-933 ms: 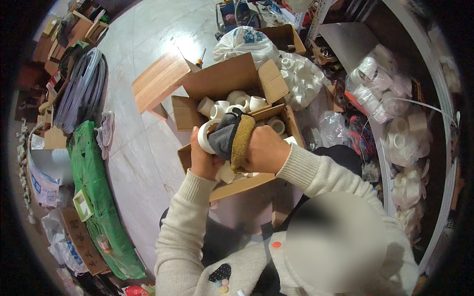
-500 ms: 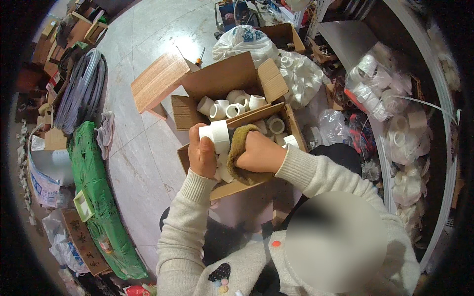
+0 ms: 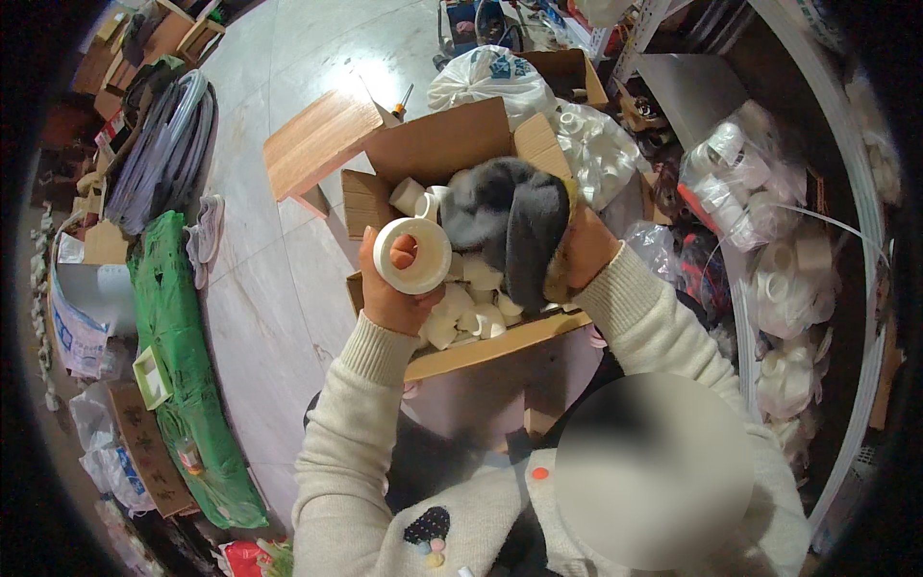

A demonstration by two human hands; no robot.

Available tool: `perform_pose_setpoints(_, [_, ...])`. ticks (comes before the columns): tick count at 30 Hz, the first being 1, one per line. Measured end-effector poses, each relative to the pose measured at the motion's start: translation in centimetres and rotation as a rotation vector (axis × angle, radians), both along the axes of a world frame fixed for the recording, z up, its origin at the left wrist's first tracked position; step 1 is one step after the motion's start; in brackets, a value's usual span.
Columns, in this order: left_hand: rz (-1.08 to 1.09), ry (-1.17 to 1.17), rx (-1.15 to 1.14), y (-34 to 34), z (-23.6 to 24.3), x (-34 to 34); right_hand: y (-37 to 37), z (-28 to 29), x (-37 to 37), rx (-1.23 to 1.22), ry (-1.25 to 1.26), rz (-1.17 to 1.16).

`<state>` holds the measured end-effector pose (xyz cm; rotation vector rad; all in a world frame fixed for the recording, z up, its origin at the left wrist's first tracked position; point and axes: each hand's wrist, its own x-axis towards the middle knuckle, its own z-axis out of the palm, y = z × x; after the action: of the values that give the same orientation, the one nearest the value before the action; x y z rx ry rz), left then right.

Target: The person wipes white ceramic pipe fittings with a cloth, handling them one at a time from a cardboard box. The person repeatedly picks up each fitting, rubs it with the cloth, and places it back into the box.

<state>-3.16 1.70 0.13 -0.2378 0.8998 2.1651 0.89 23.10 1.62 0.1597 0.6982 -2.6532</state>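
The person's left hand [image 3: 389, 288] is wrapped around a white pipe fitting [image 3: 413, 255], a short wide ring with its open mouth turned up toward the face, fingers curled behind it and the thumb along its near side. The right hand [image 3: 582, 252] is closed on a dark grey cloth [image 3: 510, 226] that hangs bunched just beside the fitting, on its right, not quite touching it as far as I can tell.

Both hands hover over an open cardboard box [image 3: 481, 348] with its flaps spread. Under the hands the box is packed with more white fittings [image 3: 461, 313], loose and jumbled, some with their open ends up.

What I'd worry about is the grip: the ring is smooth and held from one side only, so a firm rub with the cloth could push it out of the fingers and down among the others, where it would be hard to tell apart. The trailing end of the cloth could also catch on the box flap.

Right of the right hand, clear plastic bags [image 3: 779, 288] hold more white parts. Beyond the hands sits a tied white bag [image 3: 490, 77]; left of the left hand, a green sack [image 3: 183, 365] lies along the floor.
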Motion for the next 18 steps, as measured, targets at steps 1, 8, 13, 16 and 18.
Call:
perform_pose_setpoints(1, [-0.015, 0.003, 0.035, -0.2, -0.4, 0.0, 0.0, 0.1, 0.0, -0.039, -0.037, -0.049])
perform_pose_setpoints(8, [0.052, 0.125, -0.163, 0.4, -0.2, 0.4, -1.3, -2.7, 0.9, 0.484, 0.095, -0.108])
perform_pose_setpoints(13, [0.185, 0.383, -0.284, 2.3, 0.1, 1.3, -4.6, -2.3, 1.2, 0.69, -0.159, 0.119])
perform_pose_setpoints(16, [-0.055, 0.909, -0.537, 0.9, -1.8, 1.2, -5.9, -2.7, 1.2, 0.493, -0.267, -0.018])
perform_pose_setpoints(18, [-0.057, 0.771, -0.515, 1.1, -2.2, 1.2, -6.0, -4.1, 1.2, 0.653, -0.109, -0.144])
